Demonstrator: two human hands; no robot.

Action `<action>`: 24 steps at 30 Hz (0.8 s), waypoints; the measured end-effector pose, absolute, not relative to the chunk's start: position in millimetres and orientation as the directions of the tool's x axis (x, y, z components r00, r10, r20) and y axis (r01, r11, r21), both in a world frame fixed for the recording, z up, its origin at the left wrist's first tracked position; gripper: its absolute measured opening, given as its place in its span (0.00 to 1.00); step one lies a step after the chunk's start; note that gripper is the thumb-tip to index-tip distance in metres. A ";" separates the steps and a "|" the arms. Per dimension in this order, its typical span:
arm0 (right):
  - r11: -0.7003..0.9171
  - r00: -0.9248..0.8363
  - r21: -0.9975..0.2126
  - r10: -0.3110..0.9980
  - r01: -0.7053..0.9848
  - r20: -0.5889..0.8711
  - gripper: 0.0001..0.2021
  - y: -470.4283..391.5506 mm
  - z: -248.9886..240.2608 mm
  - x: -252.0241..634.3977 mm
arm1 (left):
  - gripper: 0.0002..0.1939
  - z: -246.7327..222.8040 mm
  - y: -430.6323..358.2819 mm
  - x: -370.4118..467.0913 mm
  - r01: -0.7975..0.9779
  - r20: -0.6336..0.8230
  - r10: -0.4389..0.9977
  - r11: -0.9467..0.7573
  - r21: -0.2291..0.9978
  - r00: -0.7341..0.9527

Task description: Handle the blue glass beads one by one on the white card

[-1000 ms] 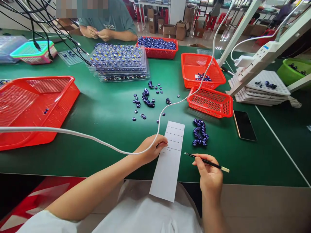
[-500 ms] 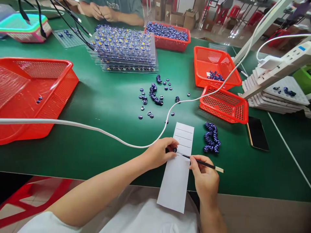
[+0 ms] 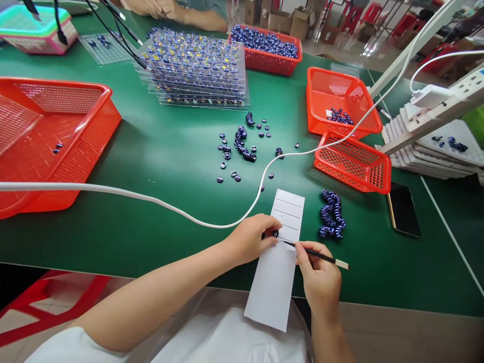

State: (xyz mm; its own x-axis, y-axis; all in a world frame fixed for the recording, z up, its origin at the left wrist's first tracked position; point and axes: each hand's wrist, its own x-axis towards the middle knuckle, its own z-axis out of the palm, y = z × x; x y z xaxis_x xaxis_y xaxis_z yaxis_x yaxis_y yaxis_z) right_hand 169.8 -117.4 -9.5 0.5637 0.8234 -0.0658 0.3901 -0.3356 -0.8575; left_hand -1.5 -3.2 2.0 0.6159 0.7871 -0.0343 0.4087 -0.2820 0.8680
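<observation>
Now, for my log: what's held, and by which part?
Right hand: slim black pale-ended tool, by its shaft near the tip. Left hand: small dark piece, grip unclear.

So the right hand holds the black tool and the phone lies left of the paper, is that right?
Not quite: the phone lies right of the paper, as the head view shows. The right hand does hold the black tool.
</observation>
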 end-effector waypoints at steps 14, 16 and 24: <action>-0.316 0.566 -0.870 0.823 0.379 -0.053 0.14 -116.9 -6.9 169.3 | 0.12 5.0 -1.6 -1.8 0.374 -0.079 0.778 -0.207 0.904 0.623; -0.320 0.561 -0.864 0.826 0.389 -0.053 0.14 -116.0 -6.2 169.0 | 0.12 3.9 -2.1 -0.9 0.360 -0.064 0.784 -0.210 0.909 0.618; -0.302 0.562 -0.859 0.827 0.414 -0.020 0.12 -118.2 -5.5 167.3 | 0.13 -1.2 -7.6 3.4 0.401 -0.011 0.817 -0.271 0.875 0.577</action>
State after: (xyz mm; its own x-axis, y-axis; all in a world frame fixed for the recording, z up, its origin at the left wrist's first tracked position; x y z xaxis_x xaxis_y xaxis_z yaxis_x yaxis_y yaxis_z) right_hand 167.3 -118.2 -5.5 0.5618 0.8270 -0.0202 0.4136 -0.3019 -0.8589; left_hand 3.4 -7.6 -1.2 0.5767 0.8169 -0.0109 0.4009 -0.2714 0.8750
